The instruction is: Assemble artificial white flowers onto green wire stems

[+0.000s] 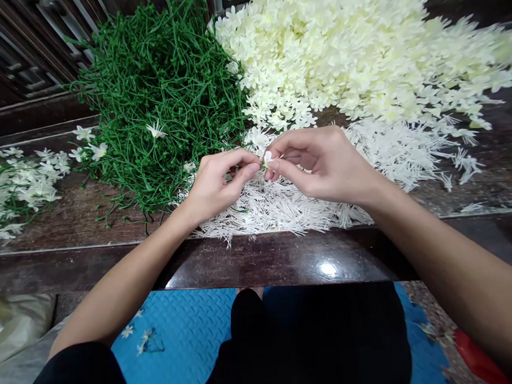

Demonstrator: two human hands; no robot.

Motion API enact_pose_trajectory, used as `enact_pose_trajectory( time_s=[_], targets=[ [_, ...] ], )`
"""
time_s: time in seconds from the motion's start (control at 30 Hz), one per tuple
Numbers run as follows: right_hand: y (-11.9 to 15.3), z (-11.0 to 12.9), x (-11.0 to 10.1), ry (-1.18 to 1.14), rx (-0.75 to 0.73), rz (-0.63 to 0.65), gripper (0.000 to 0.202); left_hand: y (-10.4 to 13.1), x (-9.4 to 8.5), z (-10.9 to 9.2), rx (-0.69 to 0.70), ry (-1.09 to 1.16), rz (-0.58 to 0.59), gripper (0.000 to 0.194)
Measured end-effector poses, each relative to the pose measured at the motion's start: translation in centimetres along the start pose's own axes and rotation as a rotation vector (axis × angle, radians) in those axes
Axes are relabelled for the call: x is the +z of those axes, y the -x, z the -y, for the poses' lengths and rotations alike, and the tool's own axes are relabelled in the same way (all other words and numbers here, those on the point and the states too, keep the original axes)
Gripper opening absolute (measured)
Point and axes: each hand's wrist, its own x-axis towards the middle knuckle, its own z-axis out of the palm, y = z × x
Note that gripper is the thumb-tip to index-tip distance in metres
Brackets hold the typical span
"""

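Over a pile of thin white spiky pieces [282, 210], my two hands meet fingertip to fingertip. My right hand [318, 161] pinches a small white flower [267, 157] between thumb and fingers. My left hand [224, 179] is closed in a pinch just left of it, at a bit of green under the flower, mostly hidden by the fingertips. Behind my left hand rises a heap of green stems [162, 88], with a white flower [155, 129] lying on it. A large mound of cream-white petals [338, 47] lies behind my right hand.
Assembled white flowers with green stems [22, 185] lie at the far left of the dark wooden surface [91, 222]. Below its front edge, a blue mat [181, 331] holds a few dropped flowers. A pale bag [20, 327] is at lower left, a red object [477, 355] at lower right.
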Motion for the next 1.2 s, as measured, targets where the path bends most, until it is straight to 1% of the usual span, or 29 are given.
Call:
enact_pose_trajectory(
  time_s=[0.13, 0.33, 0.47, 0.67, 0.87, 1.03, 1.2],
  targets=[
    [0.1, -0.1, 0.2, -0.018, 0.000, 0.027, 0.012, 0.1, 0.1, -0.3, -0.027, -0.006, -0.004, 0.016],
    [0.1, -0.5, 0.5, 0.027, -0.015, -0.008, 0.010, 0.2, 0.1, -0.1, -0.012, -0.046, -0.018, 0.015],
    [0.1, -0.7, 0.7, 0.035, -0.035, -0.003, 0.012, 0.2, 0.2, 0.1, -0.001, -0.017, -0.018, 0.015],
    [0.3, -0.9, 1.0, 0.030, -0.066, -0.014, 0.009, 0.3, 0.3, 0.0, 0.018, 0.033, -0.035, 0.013],
    [0.3, -0.8, 1.1, 0.106, -0.082, -0.019, 0.010, 0.3, 0.3, -0.1, -0.037, 0.048, -0.023, 0.014],
    [0.3, -0.6, 1.3, 0.129, -0.064, -0.044, 0.008, 0.4, 0.5, -0.1, -0.063, 0.072, -0.039, 0.014],
    [0.4, -0.5, 1.4, 0.115, -0.087, -0.061, 0.010, 0.5, 0.6, -0.2, -0.066, 0.100, -0.049, 0.013]
  ],
)
